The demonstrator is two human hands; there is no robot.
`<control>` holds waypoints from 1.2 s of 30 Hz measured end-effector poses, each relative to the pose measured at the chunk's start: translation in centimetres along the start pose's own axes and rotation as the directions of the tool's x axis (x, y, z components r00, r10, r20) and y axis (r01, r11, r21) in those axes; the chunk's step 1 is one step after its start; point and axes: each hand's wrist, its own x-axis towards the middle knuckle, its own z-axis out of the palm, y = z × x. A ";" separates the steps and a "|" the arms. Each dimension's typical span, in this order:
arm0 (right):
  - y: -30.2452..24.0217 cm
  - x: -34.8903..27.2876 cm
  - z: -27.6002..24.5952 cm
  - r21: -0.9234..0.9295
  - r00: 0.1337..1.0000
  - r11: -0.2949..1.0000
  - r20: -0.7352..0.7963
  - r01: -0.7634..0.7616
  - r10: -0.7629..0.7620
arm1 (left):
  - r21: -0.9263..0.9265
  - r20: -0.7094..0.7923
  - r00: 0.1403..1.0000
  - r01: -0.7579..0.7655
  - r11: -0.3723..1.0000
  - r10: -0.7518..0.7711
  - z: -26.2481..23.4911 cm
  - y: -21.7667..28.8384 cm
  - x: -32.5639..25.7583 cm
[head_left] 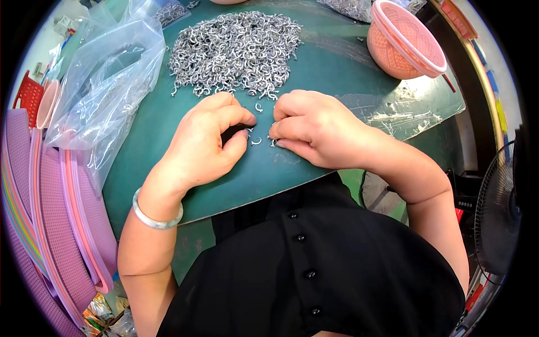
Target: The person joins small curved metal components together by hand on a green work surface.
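Both hands are low over the green tabletop, in front of a heap of small curved silver metal pieces (pixel 236 50). My left hand (pixel 205 140) is curled, its thumb and forefinger tips close around a tiny metal piece (pixel 250 130). A pale bangle (pixel 158 216) circles the left wrist. Facing it, my right hand (pixel 314 126) has thumb and fingers pinched together, and bits of a similar piece (pixel 273 141) show at the tips. Between the hands lie a loose C-shaped metal piece (pixel 256 141) and another piece (pixel 259 108) nearer the heap.
A pink woven basket (pixel 387 48) stands at the far right of the green table (pixel 224 199). Clear plastic bags (pixel 106 84) cover the left side. Purple perforated baskets (pixel 56 213) are stacked at the left, and a black fan (pixel 497 213) is at the right.
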 end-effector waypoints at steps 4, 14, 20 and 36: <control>0.0 -0.2 0.4 -0.014 1.000 1.000 -0.022 -0.005 0.005 | 0.011 0.013 1.000 0.001 1.000 -0.001 -0.1 0.1 -0.1; -0.2 -0.9 -0.2 0.104 0.989 0.984 0.021 -0.147 0.146 | 0.030 0.077 0.997 0.002 1.000 -0.005 -0.4 0.0 -0.3; -0.2 -1.1 -0.2 0.114 0.994 0.988 -0.004 -0.108 0.109 | 0.037 0.081 0.997 0.001 0.999 -0.004 -0.4 0.3 -0.3; -0.3 -0.5 -0.8 0.062 0.988 0.993 0.125 -0.097 0.088 | 0.002 0.082 0.996 0.020 1.000 -0.020 -0.5 0.1 -0.3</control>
